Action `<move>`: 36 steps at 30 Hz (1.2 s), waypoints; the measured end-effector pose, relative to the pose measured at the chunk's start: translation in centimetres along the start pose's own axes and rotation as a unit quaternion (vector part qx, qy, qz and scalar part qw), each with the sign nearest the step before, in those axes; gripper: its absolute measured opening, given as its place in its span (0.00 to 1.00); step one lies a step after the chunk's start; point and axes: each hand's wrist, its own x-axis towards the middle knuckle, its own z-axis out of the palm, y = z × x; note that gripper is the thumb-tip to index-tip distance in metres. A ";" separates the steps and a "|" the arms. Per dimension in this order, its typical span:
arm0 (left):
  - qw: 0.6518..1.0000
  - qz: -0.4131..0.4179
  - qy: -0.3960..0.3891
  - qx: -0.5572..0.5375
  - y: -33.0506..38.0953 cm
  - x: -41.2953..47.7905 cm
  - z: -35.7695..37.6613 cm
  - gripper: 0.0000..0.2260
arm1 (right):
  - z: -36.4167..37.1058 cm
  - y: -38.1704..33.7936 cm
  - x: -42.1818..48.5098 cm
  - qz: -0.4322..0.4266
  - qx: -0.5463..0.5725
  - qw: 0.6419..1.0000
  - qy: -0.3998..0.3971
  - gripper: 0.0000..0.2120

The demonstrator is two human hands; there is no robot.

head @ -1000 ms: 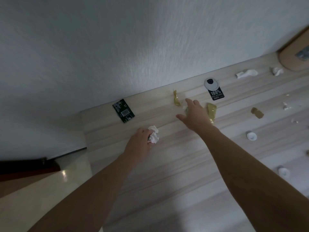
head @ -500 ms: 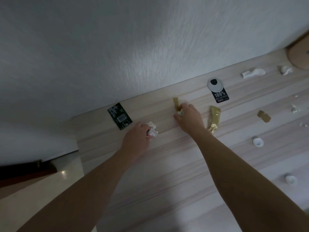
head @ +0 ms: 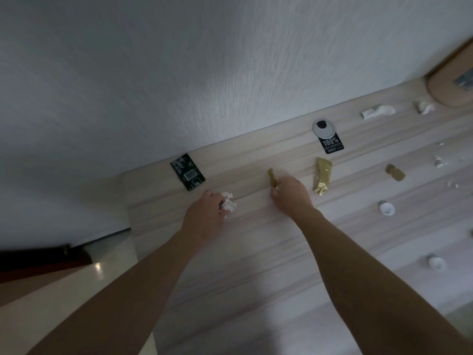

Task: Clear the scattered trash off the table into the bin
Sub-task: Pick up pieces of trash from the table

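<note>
A crumpled paper ball (head: 229,204) was held on the surface (head: 256,252) by the curled left grip (head: 204,213). A gold wrapper strip (head: 272,176) nearby was pinched at its near end by the right grip (head: 290,196). Both were judged light, soft and easily crushed.

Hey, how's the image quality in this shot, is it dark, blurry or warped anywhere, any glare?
Head view: dim, bluish light, no hard shadows; the wall streaks with motion blur; the table tilts steeply across the wide-angle frame; one glare spot shines on the floor; the left hand gripping crumpled paper and the right hand pinching the small gold wrapper look soft but readable.
</note>
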 end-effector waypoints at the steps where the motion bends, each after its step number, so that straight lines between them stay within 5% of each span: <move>1: 1.000 -0.003 0.000 -0.001 0.1 -0.5 0.1 0.11 | 0.1 0.1 -0.4 0.003 0.003 1.000 -0.001 0.12; 10: 1.000 -0.008 0.018 -0.008 0.9 -4.1 0.3 0.10 | 0.8 1.3 -5.7 0.030 0.044 0.998 -0.029 0.09; 19: 0.998 0.007 0.053 -0.013 3.0 -7.9 -0.2 0.09 | -0.7 1.6 -11.5 -0.011 0.068 0.997 0.026 0.09; 36: 0.983 0.170 0.064 -0.007 1.6 -19.4 -4.2 0.10 | 0.5 -1.0 -29.5 0.032 0.093 0.981 0.166 0.13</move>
